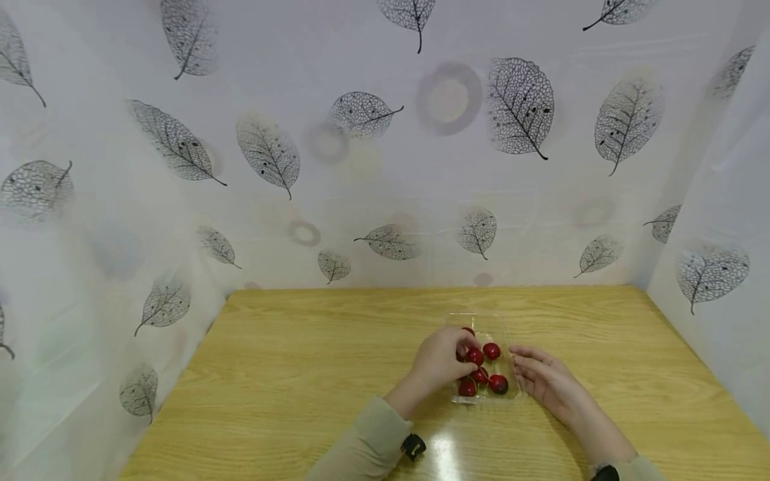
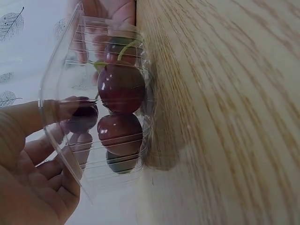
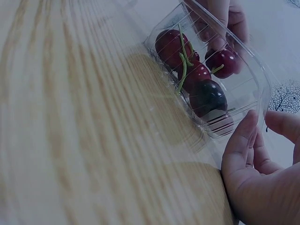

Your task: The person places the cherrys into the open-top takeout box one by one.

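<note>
A clear plastic tray [image 1: 512, 374] holds several dark red cherries [image 1: 498, 384], some with green stems. My left hand [image 1: 442, 357] reaches over its left side, thumb and fingers around one cherry [image 2: 83, 115]. The right wrist view shows that cherry [image 3: 222, 62] under the left fingertips, a little above the others. My right hand [image 1: 553, 384] is at the right side of the tray, its fairly straight fingers touching the wall near the rim. In the right wrist view these fingers [image 3: 244, 140] meet the tray's corner.
The tray stands on a wooden table [image 1: 289, 374]. A pale curtain [image 1: 361, 174] with a leaf print hangs behind the table and along both sides. Black bands [image 1: 413, 446] sit at the wrists by beige sleeves [image 1: 367, 444].
</note>
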Demonstrator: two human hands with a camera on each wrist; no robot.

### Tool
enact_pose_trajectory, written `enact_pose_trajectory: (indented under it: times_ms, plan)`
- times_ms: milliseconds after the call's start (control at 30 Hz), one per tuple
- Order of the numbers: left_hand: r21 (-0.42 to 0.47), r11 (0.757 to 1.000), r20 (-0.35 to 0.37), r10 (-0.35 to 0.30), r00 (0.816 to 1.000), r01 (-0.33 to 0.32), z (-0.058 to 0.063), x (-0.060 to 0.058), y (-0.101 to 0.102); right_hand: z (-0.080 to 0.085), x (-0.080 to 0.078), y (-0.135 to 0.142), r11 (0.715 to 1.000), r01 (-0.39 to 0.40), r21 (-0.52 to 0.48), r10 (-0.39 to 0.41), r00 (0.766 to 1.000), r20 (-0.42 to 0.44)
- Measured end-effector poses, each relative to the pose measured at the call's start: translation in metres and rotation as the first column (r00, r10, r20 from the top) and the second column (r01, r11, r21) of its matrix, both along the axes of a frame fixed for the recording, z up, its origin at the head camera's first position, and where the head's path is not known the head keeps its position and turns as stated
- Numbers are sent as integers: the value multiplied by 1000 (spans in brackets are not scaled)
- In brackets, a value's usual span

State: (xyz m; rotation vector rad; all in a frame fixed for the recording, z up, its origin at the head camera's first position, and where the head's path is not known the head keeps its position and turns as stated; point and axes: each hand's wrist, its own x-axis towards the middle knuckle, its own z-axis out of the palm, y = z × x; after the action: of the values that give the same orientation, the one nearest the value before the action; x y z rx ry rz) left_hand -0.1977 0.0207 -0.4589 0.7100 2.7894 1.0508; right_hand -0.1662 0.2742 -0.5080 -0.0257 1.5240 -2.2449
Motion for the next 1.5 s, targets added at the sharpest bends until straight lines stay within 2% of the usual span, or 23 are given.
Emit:
enact_pose_trajectory:
  times_ms: [300, 533, 867, 1167, 1333, 1500]
  plan:
    - [-28, 999, 22, -15, 1000, 16, 2, -1, -1, -1, -1, 0, 1000, -2, 8, 2, 1000, 9]
    - [-11, 999, 12, -36, 999, 37, 4, -2, -4, -1, -2, -1, 1000, 5, 16, -6, 1000, 11]
    - [73, 996, 48, -47, 998, 43, 6, -4, -7, 0, -3, -3, 998, 33, 48, -34, 999, 33]
    - [144, 989, 78, -58, 995, 47, 9, -4, -9, 1, -2, 0, 1000, 3, 21, -3, 1000, 27]
    - [156, 987, 97, -51, 994, 35, 13, -1, -13, -1, 0, 4, 997, -37, -66, 36, 999, -14]
    - [175, 984, 102, -36, 994, 17, 16, 0, -24, -3, 3, 8, 976, -78, -205, 72, 997, -36]
